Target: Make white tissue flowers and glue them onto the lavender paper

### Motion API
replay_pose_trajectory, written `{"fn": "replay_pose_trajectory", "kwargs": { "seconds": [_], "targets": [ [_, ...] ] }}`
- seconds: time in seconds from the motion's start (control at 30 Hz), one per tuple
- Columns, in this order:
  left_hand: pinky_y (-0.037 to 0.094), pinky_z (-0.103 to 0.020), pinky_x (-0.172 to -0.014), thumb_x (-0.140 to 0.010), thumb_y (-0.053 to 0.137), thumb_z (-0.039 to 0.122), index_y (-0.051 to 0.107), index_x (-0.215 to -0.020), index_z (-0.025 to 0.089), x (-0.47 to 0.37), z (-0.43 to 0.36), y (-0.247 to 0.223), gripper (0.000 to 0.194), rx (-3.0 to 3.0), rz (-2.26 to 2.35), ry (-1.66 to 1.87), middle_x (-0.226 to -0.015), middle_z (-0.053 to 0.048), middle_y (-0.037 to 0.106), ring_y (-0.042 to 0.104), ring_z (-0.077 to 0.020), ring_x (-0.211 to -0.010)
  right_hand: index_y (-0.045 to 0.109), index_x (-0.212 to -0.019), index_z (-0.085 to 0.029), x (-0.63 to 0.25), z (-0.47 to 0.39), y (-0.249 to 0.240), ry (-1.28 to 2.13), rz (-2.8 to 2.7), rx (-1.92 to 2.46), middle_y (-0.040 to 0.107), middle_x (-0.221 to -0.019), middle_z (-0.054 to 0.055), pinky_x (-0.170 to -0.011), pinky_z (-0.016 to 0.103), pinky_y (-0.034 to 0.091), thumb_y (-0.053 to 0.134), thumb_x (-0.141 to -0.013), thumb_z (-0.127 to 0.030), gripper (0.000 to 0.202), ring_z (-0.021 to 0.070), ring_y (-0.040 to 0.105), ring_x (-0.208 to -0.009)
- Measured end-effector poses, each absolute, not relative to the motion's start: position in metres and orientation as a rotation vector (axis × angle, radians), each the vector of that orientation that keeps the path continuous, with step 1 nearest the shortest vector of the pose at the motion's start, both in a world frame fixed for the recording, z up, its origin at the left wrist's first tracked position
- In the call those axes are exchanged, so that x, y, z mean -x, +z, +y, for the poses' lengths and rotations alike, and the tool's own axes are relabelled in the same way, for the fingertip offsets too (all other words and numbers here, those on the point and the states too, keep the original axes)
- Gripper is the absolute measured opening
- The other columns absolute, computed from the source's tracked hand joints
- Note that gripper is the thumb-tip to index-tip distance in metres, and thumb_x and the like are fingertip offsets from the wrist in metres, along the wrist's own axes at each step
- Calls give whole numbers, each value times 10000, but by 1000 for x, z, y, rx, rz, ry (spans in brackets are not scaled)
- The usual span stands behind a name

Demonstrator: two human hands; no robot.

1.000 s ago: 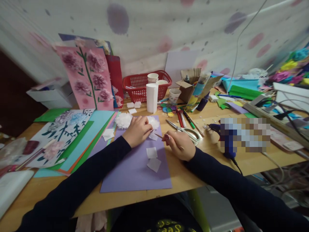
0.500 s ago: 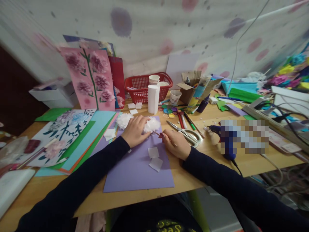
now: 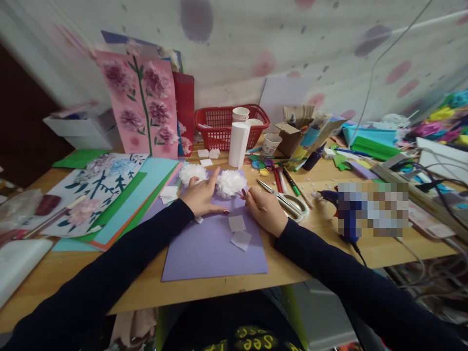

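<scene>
Paper flower [image 3: 231, 184] on purple sheet [image 3: 215, 253], 12 o'clock of loose squares [image 3: 237, 224]. R hand [image 3: 265, 208] at 4 o'clock, pinching thin stick [image 3: 240, 193], prob. for fine ctrl. L hand [image 3: 200, 197] at 8, fingers wide, prob. steadying sheet.

The wooden counter [image 3: 321, 253] carries a purple sheet [image 3: 215, 253] near its front edge, scissors [image 3: 298, 207] and a blue glue gun [image 3: 331, 196] to the right, and a red basket [image 3: 212, 140], white roll [image 3: 238, 146] and paper cup [image 3: 271, 145] farther back.

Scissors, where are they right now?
In the head view, right of centre, the scissors lie on the table just past the right hand, beside the green-ended marker.
</scene>
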State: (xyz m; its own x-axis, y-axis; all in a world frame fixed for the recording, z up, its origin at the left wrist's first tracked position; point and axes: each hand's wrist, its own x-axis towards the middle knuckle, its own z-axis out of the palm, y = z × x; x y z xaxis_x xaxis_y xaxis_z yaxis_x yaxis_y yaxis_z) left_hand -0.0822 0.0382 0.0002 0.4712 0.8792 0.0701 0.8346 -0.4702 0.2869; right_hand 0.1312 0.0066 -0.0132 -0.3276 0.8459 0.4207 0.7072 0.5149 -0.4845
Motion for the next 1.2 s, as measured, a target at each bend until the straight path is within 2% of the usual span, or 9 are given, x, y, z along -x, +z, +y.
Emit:
{"fn": "replay_pose_trajectory", "kwargs": {
  "seconds": [0.17,0.27,0.37,0.5,0.67,0.77,0.93,1.07,1.2],
  "targets": [
    [223,-538,-1000,-700,594,648,47,-1469,97,82,38,2,1093,-2529,1495,270,-1164,-220,639,569,-355,-1112,532,-693,-203,-131,11,-16,504,-1892,1250,603,-596,23,-562,268,406,369,-948,-432,380,147,560,-534],
    [207,-545,-1010,-670,614,669,14,-1470,94,82,38,2,1154,-2489,1533,223,-1193,-220,627,538,-359,-1163,569,-691,-187,-135,10,-18,731,-1611,1171,572,-525,-1,-477,246,411,389,-924,-541,461,123,528,-448],
    [188,-538,-1028,-658,639,661,12,-1469,93,81,37,4,1172,-2464,1553,183,-1227,-219,610,513,-352,-1203,577,-658,-175,-139,8,-18,846,-1401,1086,556,-475,-10,-400,230,389,429,-892,-586,495,107,490,-379],
    [200,-539,-1021,-655,652,655,13,-1469,117,83,38,5,1166,-2464,1524,186,-1277,-230,574,486,-354,-1235,587,-580,-166,-142,5,-14,844,-1302,1034,535,-414,-11,-347,218,349,487,-863,-585,515,90,442,-318],
    [234,-544,-991,-684,636,634,9,-1465,180,90,45,0,1100,-2472,1443,237,-1334,-214,536,445,-363,-1275,538,-421,-176,-146,-8,-7,947,-1428,963,442,-308,-6,-305,214,271,427,-885,-588,630,79,380,-272],
    [226,-557,-995,-686,640,624,18,-1462,193,91,46,-1,1084,-2460,1433,248,-1354,-206,519,436,-363,-1284,561,-431,-171,-146,-17,-4,1004,-1623,949,471,-327,6,-318,217,298,376,-921,-548,645,84,414,-285],
    [222,-551,-1008,-682,667,592,11,-1462,186,92,46,2,1097,-2439,1406,256,-1376,-212,494,424,-359,-1297,568,-468,-169,-146,-19,-4,859,-1845,883,501,-357,4,-400,208,369,348,-958,-472,617,82,469,-339],
    [212,-552,-1016,-691,665,582,15,-1464,216,96,49,0,1074,-2436,1389,245,-1378,-193,500,425,-361,-1294,565,-473,-166,-149,-18,-5,865,-1793,899,493,-358,-2,-391,205,361,354,-961,-451,603,78,457,-328],
    [217,-554,-1019,-703,657,574,45,-1465,207,97,50,-1,1045,-2443,1401,242,-1370,-198,506,440,-360,-1282,558,-450,-164,-150,-23,-4,1054,-1741,854,467,-335,-8,-347,205,320,368,-957,-450,612,77,424,-300]
  ]
}}
